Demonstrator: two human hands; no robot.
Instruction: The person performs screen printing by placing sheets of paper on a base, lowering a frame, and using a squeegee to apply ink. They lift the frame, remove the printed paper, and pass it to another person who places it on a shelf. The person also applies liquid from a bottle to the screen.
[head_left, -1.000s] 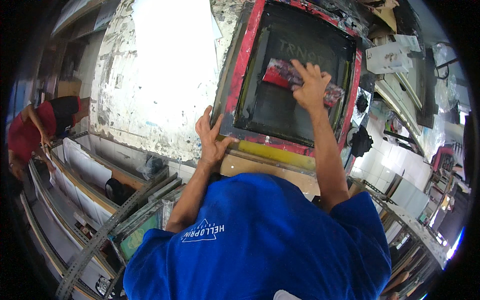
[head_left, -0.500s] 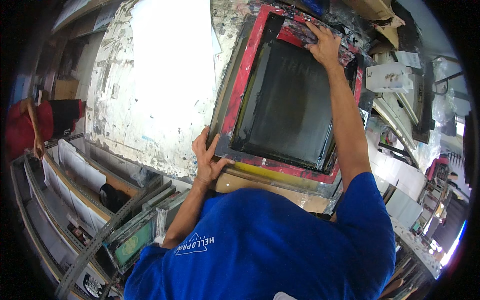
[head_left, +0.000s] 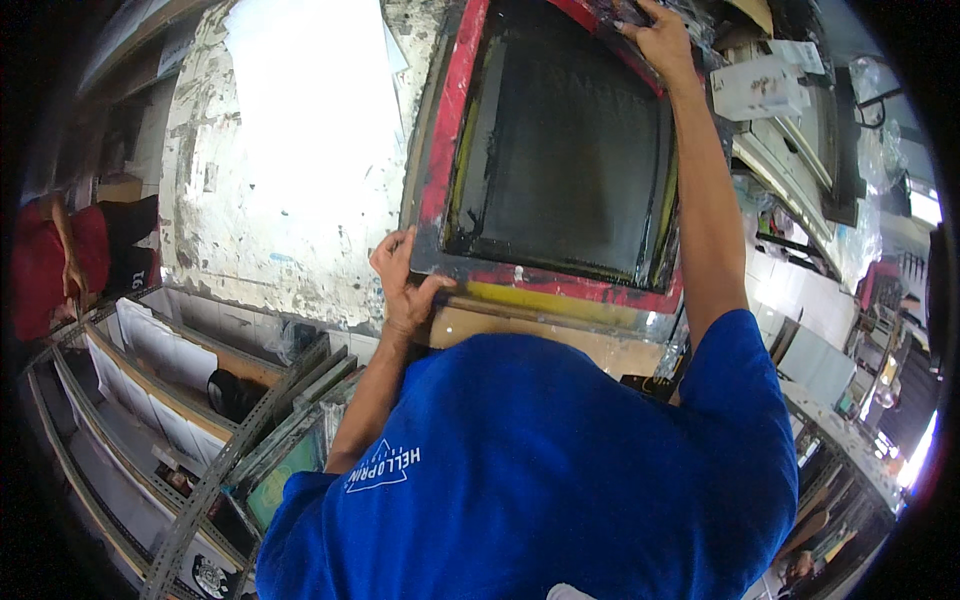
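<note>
- Where the red frame (head_left: 445, 150) meets the left hand (head_left: 403, 295) at its near-left corner, thumb and fingers spread apart
- Right hand (head_left: 664, 45) lies at the frame's far edge, grip unclear

A screen-printing workshop: stained white worktable (head_left: 200, 220), red-framed mesh screen (head_left: 565, 165), slotted metal rack (head_left: 211, 480).

Left side: a co-worker in red (head_left: 62, 265) at a slotted metal rack (head_left: 222, 460); white boards (head_left: 165, 345) stand within it, a black object (head_left: 228, 390) near them; a brown carton (head_left: 119, 188) sits farther back; right side: a dark-spotted white box (head_left: 757, 92); clear plastic sheeting (head_left: 870, 218), bunched, lies beyond it.
</note>
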